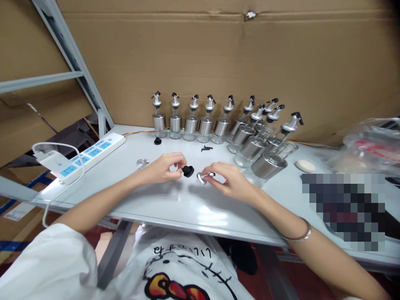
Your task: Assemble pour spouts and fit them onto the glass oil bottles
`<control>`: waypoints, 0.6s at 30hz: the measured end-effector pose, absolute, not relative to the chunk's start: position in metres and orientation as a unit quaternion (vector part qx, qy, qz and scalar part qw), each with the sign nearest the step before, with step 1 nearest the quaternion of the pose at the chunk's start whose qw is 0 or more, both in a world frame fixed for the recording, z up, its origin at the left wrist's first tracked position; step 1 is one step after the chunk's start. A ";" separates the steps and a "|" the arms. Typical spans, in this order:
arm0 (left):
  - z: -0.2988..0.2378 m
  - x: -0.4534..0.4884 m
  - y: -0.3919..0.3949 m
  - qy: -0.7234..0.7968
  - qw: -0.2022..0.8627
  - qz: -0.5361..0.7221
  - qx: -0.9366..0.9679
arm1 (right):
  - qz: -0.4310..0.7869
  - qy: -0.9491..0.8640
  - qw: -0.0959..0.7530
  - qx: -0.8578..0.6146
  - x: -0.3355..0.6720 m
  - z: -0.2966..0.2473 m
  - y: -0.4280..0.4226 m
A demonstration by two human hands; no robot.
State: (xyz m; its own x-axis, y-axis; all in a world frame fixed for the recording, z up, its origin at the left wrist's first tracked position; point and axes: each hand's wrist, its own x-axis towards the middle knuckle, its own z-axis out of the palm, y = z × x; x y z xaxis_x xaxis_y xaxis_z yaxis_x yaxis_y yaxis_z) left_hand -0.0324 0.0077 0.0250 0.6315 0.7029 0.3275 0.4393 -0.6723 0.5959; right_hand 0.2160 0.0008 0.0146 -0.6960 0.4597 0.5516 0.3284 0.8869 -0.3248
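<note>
Between the thumb and fingers of my left hand [165, 167] is a black ribbed stopper [188, 171], pinched above the table. My right hand [229, 179] grips a silver pourer top [201, 178] with its round base turned toward the stopper. A small gap separates the two parts. Another silver pourer top [143, 163] lies behind my left wrist. Farther back on the table sit a black stopper [158, 141] and some small black spout pieces [206, 148].
Several glass bottles with steel sleeves and pourers [191, 124] stand along the cardboard wall, curving toward the right. A white power strip [93, 156] lies at left. At right are a white oval object [305, 166] and a clear plastic bag [368, 146].
</note>
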 end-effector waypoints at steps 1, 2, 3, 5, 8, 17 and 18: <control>0.023 -0.031 0.005 0.340 0.301 0.298 0.840 | 0.097 -0.923 0.311 -0.206 0.216 0.014 0.001; 0.020 -0.029 0.003 0.347 0.364 0.314 0.805 | 0.090 -0.929 0.298 -0.198 0.216 0.013 0.001; 0.019 -0.028 0.002 0.349 0.420 0.328 0.771 | 0.081 -0.935 0.287 -0.193 0.215 0.012 0.000; 0.016 -0.025 -0.001 0.342 0.498 0.348 0.717 | 0.065 -0.941 0.275 -0.187 0.214 0.011 -0.002; 0.014 -0.020 -0.005 0.333 0.543 0.367 0.678 | 0.053 -0.945 0.268 -0.178 0.213 0.009 -0.005; 0.004 -0.015 -0.003 0.338 0.596 0.382 0.620 | 0.016 -0.951 0.258 -0.172 0.210 0.001 -0.007; 0.003 -0.016 -0.002 0.335 0.601 0.382 0.617 | 0.017 -0.950 0.261 -0.169 0.210 0.001 -0.008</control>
